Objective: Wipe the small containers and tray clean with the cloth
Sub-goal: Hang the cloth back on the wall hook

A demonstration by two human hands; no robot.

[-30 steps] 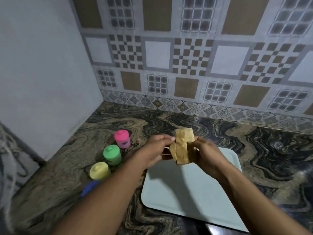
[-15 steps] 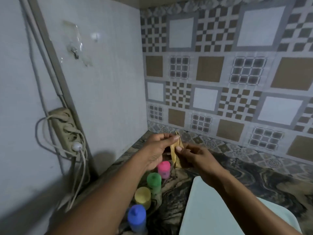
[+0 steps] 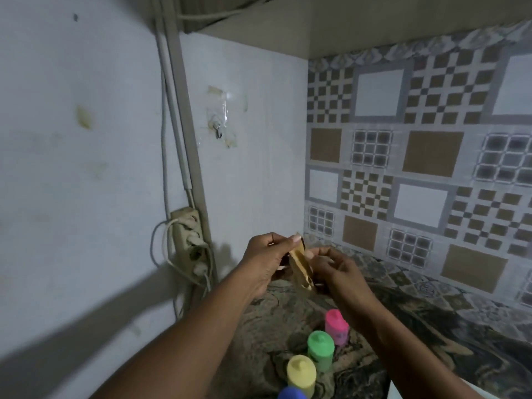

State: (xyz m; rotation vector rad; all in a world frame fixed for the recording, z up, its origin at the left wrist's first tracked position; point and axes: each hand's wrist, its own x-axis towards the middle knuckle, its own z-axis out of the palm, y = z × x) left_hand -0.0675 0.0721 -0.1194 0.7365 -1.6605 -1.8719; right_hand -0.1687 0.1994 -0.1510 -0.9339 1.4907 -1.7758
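Both hands hold a folded tan cloth [image 3: 300, 267] in the air above the marbled counter [image 3: 273, 326]. My left hand [image 3: 266, 259] pinches its top edge with thumb and fingers. My right hand [image 3: 336, 270] grips its right side. Below them stand small containers in a row: pink [image 3: 335, 326], green [image 3: 320, 351], yellow [image 3: 300, 375], and a blue one [image 3: 290, 394] cut off by the bottom edge. A sliver of the pale tray [image 3: 403, 391] shows at the bottom, mostly hidden by my right forearm.
A white side wall stands close on the left with a power strip [image 3: 190, 240] and dangling cables. A small wall hook [image 3: 218, 133] is stuck higher up. Patterned tiles [image 3: 417, 168] cover the back wall, and a shelf underside hangs overhead.
The view has swung up and to the left, so the tray has nearly left the frame. Both hands kept hold of the cloth, which is now turned edge-on and narrower.
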